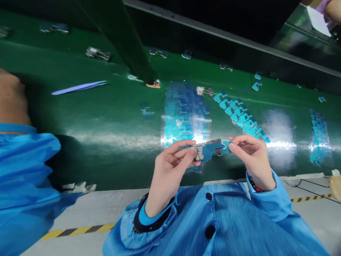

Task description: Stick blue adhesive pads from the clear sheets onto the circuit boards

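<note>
Between my two hands is a small circuit board (199, 152) with silver metal shields, held above the green work surface (119, 156). My left hand (174, 163) pinches its left end between thumb and fingers. A blue film piece (225, 146) lies along the board's right part, and the thumb and index finger of my right hand (249, 151) are closed on its right end. Just behind my hands lies a clear sheet with rows of blue film pieces (178, 110). Another shielded board (204, 91) rests at that sheet's back right corner.
A diagonal strip of blue pieces (239, 113) lies right of centre. Purple tweezers (80, 87) lie at the left. A dark green post (125, 42) slants down from above. Several boards line the back. Another person's blue sleeve (23, 170) is at the left edge.
</note>
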Demonstrator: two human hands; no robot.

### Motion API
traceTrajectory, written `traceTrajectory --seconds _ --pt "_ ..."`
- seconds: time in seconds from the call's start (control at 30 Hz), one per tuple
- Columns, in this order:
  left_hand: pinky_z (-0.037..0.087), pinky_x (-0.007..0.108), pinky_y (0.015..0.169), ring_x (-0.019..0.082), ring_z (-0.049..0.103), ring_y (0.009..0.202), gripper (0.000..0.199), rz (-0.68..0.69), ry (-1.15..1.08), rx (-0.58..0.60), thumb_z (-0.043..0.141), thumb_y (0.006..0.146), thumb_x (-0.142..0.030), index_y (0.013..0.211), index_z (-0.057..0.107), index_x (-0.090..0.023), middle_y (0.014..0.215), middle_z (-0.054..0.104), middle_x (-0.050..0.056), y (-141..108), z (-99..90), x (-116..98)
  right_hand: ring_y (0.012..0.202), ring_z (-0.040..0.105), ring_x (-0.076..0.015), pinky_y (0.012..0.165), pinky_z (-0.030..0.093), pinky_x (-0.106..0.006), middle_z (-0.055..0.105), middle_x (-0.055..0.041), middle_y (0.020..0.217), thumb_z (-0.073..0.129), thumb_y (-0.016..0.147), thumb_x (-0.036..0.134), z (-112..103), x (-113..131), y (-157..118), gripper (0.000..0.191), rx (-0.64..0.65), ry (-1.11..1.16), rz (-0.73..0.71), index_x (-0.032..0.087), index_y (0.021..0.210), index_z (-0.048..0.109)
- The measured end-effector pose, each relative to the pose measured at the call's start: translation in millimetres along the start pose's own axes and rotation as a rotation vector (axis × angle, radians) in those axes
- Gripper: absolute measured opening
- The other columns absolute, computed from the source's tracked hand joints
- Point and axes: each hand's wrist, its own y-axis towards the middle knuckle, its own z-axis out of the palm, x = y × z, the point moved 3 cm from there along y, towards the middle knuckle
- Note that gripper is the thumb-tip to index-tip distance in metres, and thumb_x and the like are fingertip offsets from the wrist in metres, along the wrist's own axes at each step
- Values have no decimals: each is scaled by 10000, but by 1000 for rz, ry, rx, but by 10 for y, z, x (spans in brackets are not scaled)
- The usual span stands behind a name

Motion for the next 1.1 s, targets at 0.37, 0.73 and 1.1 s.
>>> traceTrajectory --seconds 0.37,0.73,1.1 --pt "648 217 618 130 709 593 208 123 85 39 784 725 -245 928 811 -277 669 755 -20 -188 41 -236 691 697 -145 710 610 -285 739 27 720 789 728 182 17 291 -47 92 4 -107 -13 255 733 733" --pt "650 251 664 137 733 616 276 125 210 -52 687 725 -153 944 800 -277 768 792 -31 -368 98 -396 602 677 -110 600 611 -208 720 31 668 777 712 132 96 388 -45 104 18 -153 5 215 700 715" --pt "653 257 658 159 749 605 306 178 300 -81 706 712 -157 994 785 -245 832 805 -10 -419 68 -425 615 669 -58 582 579 -115 720 62 695 777 723 96 114 410 -62 138 14 -119 -9 228 732 735"
